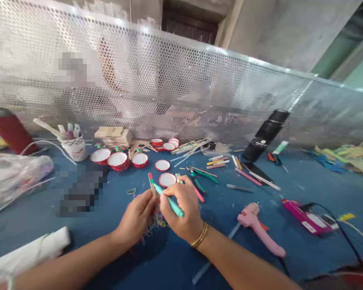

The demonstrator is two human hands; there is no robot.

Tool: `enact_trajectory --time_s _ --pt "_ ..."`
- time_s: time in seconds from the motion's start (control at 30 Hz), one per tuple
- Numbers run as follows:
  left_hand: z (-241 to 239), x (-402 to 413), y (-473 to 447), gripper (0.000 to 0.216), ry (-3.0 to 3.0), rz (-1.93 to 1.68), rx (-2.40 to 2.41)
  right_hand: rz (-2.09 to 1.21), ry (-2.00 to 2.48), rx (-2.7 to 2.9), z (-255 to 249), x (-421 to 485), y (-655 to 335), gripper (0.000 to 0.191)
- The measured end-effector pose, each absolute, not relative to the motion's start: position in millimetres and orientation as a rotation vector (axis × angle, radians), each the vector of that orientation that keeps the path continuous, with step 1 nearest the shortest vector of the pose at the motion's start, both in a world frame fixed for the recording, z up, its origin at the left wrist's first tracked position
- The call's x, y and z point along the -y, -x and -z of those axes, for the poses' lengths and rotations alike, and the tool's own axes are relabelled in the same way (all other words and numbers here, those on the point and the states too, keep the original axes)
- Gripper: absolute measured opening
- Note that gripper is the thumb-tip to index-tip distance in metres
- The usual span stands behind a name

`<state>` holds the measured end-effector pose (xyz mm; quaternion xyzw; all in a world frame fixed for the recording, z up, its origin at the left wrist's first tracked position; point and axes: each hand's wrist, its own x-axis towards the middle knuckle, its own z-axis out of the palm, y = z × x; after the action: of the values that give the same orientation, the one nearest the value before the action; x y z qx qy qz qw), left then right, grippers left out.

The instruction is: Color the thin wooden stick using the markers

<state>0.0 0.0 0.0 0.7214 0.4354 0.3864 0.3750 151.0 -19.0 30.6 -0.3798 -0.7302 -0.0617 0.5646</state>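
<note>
My left hand is closed around the lower part of a wooden popsicle stick, which it holds upright. The stick's top end is coloured red, with green just below. In my right hand is a teal marker, gripped like a pen. Its tip meets the stick at the green band, or very near it. Just beyond my hands lie round white lids with red rims, one close behind my right fingers and another farther off.
Red round containers stand at the back left, near stacked wooden sticks. Green-handled pliers and loose markers lie right of centre. A pink glue gun rests at the right. A black bottle stands by the perforated metal screen.
</note>
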Motion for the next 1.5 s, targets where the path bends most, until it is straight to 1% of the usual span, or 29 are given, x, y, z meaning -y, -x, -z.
enact_trajectory --time_s 1.13,1.5 --pt "-8.4 1.0 -0.2 0.035 -1.827 -1.012 -1.041 0.104 0.891 1.736 -32.9 20.0 -148.4 0.007" --pt "-8.0 1.5 -0.6 0.035 -1.82 -1.006 -1.034 0.116 0.913 1.748 -32.8 18.6 -150.2 0.008"
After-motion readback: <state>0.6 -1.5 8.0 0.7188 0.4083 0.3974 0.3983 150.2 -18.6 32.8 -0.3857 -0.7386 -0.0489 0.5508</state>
